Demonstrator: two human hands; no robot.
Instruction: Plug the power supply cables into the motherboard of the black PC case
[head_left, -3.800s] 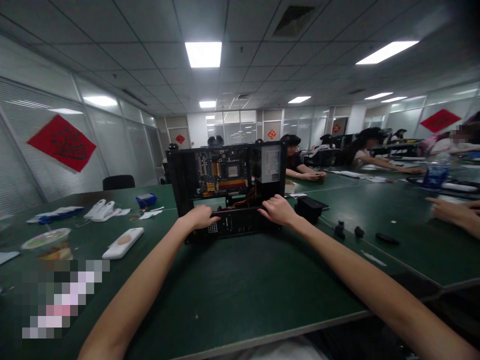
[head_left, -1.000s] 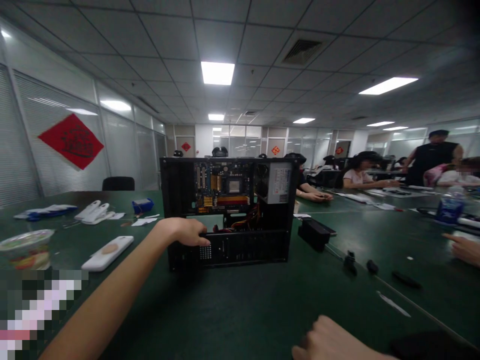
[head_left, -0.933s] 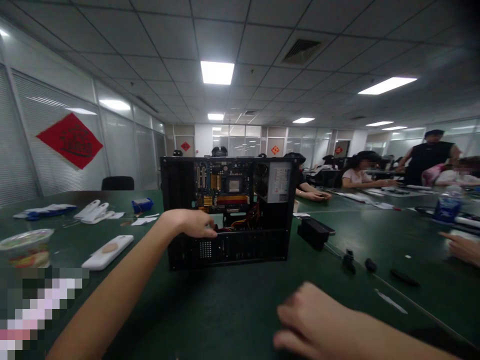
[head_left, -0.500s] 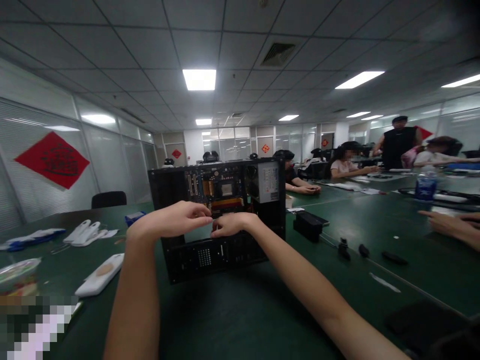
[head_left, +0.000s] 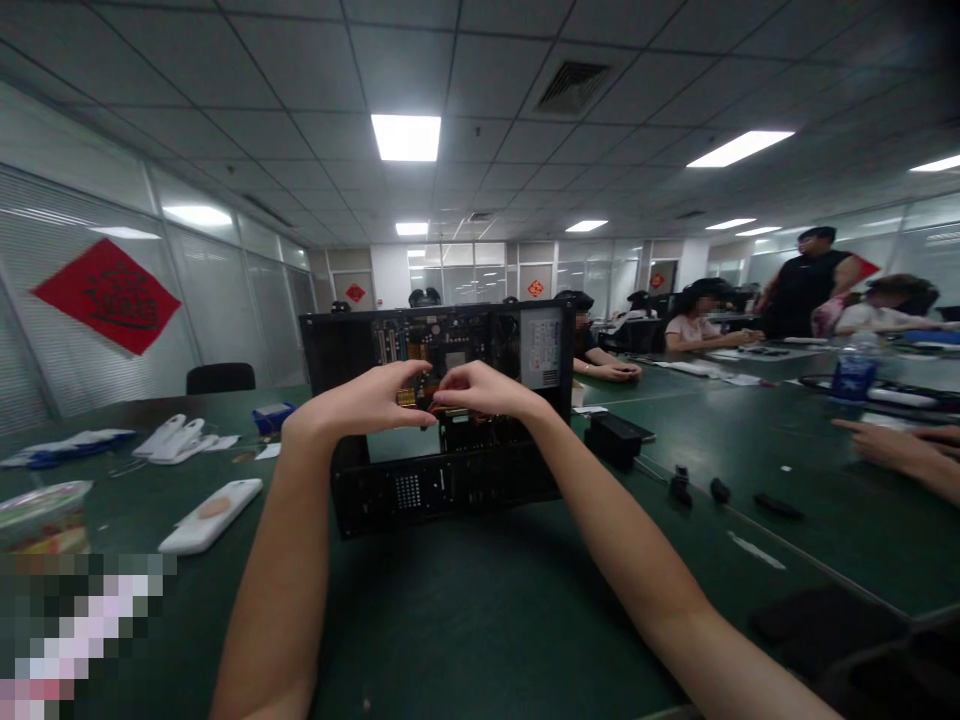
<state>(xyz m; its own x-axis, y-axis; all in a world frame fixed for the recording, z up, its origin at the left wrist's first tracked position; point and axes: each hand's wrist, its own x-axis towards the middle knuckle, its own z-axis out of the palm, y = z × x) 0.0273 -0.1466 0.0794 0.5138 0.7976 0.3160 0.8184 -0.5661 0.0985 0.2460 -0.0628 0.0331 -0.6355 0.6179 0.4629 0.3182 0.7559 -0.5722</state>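
Note:
An open black computer case (head_left: 390, 490) stands upright on the green table (head_left: 480, 600), showing its motherboard (head_left: 450, 345) and power supply (head_left: 541, 348). My left hand (head_left: 364, 400) and my right hand (head_left: 487, 390) are raised in front of the case opening. Their fingertips meet in a pinch near the orange wires. Whatever is between the fingers is too small to make out.
A white device (head_left: 211, 502), a food bowl (head_left: 41, 500), white handles (head_left: 176, 437) and a blue box (head_left: 271, 415) lie to the left. To the right are a black box (head_left: 616, 440), small black parts (head_left: 679, 488) and another person's hand (head_left: 900, 455). Seated people and a standing person (head_left: 814, 290) are behind.
My left hand left the case's lower front edge and my right hand came up from the table. Both now meet, pinched, a little higher in front of the case opening.

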